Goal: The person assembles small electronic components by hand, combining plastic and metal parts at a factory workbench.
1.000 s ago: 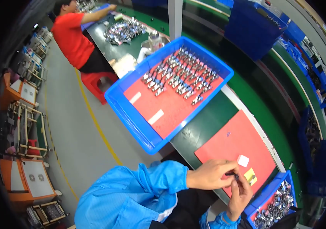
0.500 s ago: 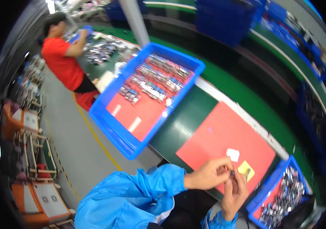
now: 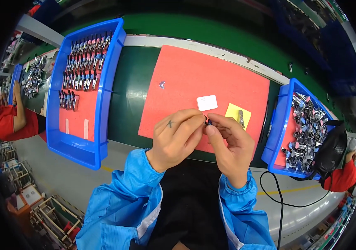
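Observation:
Over the near edge of the red mat, my left hand and my right hand meet at the fingertips. Both are closed in a pinch on a small dark piece with a bluish side; the fingers cover most of it, so its kind is unclear. Just beyond the fingertips lies a white card. To its right a yellow paper square carries a grey metal clip-like piece. Farther left on the mat is a tiny shiny cluster.
On the left, a blue tray holds rows of upright metal clip-like pieces. A blue bin on the right contains a loose pile of similar pieces, with a black bag against it. A person in red works far left.
The view has turned, so the bench now runs across it and both trays show more fully. My hands stay together at the fingertips around the small dark piece.

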`<state>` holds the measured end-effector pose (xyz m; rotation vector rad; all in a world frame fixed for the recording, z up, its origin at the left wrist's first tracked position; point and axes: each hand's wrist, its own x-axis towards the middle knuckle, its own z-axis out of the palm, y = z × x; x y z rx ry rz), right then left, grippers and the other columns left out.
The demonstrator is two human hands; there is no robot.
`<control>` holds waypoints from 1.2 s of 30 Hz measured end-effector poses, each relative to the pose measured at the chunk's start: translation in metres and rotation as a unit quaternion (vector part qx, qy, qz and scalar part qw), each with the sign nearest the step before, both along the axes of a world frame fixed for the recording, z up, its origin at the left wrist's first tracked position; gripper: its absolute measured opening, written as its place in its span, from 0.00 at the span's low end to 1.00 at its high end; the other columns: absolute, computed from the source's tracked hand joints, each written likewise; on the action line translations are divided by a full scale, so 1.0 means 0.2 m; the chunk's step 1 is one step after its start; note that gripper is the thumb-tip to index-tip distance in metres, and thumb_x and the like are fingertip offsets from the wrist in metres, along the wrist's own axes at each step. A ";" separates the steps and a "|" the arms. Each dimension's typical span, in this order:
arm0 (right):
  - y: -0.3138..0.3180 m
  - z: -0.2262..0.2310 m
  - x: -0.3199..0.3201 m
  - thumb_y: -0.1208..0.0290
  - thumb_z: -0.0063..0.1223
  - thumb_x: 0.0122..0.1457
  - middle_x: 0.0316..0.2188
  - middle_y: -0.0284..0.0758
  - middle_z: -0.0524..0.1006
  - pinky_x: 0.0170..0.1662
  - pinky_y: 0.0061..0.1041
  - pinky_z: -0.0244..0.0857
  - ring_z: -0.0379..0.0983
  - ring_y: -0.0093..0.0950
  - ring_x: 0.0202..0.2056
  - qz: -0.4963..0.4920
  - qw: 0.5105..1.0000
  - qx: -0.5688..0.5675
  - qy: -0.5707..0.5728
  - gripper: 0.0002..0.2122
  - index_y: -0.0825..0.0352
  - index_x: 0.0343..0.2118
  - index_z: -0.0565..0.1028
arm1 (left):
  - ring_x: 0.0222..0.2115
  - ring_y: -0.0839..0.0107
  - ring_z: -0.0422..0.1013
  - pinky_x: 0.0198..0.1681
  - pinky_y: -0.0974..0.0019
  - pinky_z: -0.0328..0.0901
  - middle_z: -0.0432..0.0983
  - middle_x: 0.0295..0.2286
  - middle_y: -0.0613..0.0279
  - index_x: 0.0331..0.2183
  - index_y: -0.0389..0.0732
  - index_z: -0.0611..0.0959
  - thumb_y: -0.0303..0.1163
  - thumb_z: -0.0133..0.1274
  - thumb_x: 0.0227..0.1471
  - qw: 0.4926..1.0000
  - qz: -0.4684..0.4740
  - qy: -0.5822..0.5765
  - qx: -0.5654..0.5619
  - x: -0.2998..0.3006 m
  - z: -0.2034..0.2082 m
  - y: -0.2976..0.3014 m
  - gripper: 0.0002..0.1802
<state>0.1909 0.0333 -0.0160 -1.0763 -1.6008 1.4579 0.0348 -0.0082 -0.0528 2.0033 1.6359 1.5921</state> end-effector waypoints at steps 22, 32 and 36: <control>-0.04 0.00 0.01 0.81 0.57 0.62 0.34 0.39 0.80 0.32 0.20 0.73 0.78 0.24 0.33 -0.011 0.993 -0.101 0.065 0.11 0.77 0.46 0.75 | 0.33 0.72 0.73 0.35 0.71 0.67 0.79 0.36 0.55 0.42 0.32 0.80 0.16 0.57 0.55 0.939 -0.104 -0.270 -0.184 -0.03 0.06 -0.07 0.12; -0.05 -0.01 0.06 0.82 0.56 0.63 0.33 0.40 0.81 0.31 0.21 0.74 0.79 0.26 0.31 0.008 0.992 -0.105 0.072 0.10 0.78 0.46 0.76 | 0.37 0.65 0.76 0.40 0.67 0.70 0.80 0.37 0.50 0.39 0.31 0.83 0.12 0.58 0.51 0.949 -0.127 -0.237 -0.163 -0.03 0.08 -0.06 0.11; -0.04 -0.03 0.07 0.82 0.54 0.64 0.35 0.42 0.80 0.31 0.21 0.74 0.79 0.26 0.32 0.009 0.988 -0.118 0.095 0.11 0.78 0.48 0.77 | 0.39 0.62 0.78 0.42 0.66 0.73 0.79 0.37 0.49 0.38 0.29 0.83 0.12 0.57 0.51 0.948 -0.132 -0.234 -0.170 -0.02 0.08 -0.06 0.10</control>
